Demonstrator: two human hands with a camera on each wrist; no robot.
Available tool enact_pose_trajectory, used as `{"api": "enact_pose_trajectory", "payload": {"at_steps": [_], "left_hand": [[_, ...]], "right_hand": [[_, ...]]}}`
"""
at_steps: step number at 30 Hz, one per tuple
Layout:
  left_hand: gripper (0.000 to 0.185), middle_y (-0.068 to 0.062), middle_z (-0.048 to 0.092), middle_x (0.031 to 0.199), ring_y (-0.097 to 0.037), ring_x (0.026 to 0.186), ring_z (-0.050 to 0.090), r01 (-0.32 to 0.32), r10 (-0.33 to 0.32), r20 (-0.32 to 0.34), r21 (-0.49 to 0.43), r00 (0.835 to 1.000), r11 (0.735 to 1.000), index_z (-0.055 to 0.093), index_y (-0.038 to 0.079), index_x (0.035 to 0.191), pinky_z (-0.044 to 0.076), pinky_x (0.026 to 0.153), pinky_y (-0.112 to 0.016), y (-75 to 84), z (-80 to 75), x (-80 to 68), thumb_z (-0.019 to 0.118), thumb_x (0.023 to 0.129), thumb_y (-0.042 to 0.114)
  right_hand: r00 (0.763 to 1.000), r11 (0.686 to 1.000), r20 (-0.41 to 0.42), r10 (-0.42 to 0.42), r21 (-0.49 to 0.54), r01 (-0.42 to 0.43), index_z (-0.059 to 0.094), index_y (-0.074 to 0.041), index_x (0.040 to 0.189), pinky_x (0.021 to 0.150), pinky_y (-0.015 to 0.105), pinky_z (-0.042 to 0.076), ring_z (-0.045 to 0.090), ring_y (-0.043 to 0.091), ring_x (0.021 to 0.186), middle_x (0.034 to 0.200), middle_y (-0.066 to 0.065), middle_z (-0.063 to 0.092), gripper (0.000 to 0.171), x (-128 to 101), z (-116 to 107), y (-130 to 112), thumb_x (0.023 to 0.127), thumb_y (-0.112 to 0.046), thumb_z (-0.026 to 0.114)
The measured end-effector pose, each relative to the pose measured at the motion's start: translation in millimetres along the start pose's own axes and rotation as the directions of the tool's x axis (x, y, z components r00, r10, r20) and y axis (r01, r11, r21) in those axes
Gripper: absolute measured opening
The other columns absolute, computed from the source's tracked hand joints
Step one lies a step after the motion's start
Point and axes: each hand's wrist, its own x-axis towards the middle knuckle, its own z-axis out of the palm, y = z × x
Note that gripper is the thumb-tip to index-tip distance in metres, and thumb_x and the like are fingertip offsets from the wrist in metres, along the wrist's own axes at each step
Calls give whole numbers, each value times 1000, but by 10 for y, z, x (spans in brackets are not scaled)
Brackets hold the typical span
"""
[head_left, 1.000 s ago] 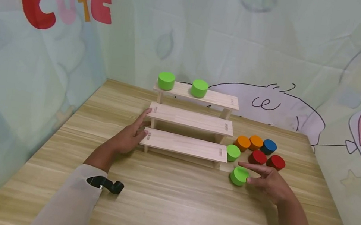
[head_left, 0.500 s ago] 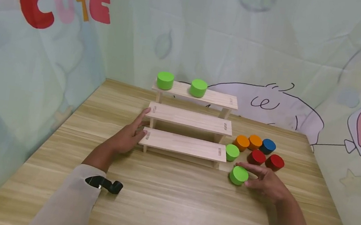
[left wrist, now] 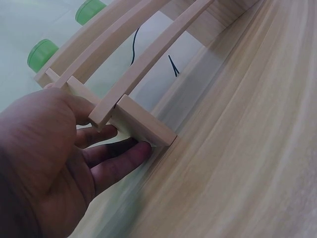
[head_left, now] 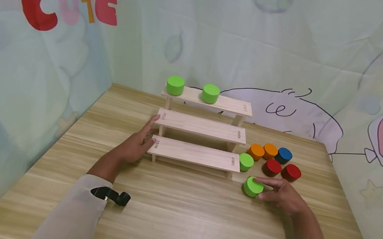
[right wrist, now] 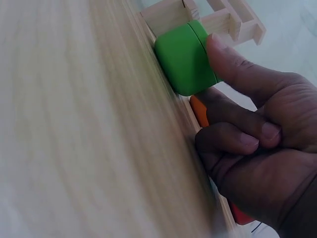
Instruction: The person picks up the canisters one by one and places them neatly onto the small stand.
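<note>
Green cylindrical block (head_left: 251, 188) stands on the wood-grain surface (head_left: 179, 221), off the front right corner of the three-tier wooden rack (head_left: 194, 153). The right hand (head_left: 284, 196) has thumb and index fingers clamped on it, the others folded. The left hand (head_left: 134, 146) touches the rack's left end, fingers spread apart. Two green cylinders (head_left: 175, 86) occupy the top tier. Red cylinders (head_left: 272, 168), orange cylinders (head_left: 255, 152) and a blue cylinder (head_left: 284, 156) sit toward the surface's back right corner.
</note>
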Motion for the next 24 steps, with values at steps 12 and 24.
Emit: {"api": "enact_pose_trajectory", "payload": {"at_steps": [12,24], "left_hand": [[78,-33,31,175,-55,157,41,-21,21,0,17,1000,1000,-7,35,177,40,122,-72,-6,7,-2,43,118,18],[78,-34,32,174,-56,155,44,-18,18,-3,14,1000,1000,-6,36,177,40,123,-72,-3,11,1,43,119,18]], "right_hand": [[999,999,-21,43,-22,-43,73,-13,144,89,21,56,36,49,159,152,-8,69,52,21,11,12,94,-18,86],[997,999,-58,49,-12,-50,69,-13,147,62,24,40,48,15,89,116,-21,73,50,-12,21,-25,99,-22,82]]}}
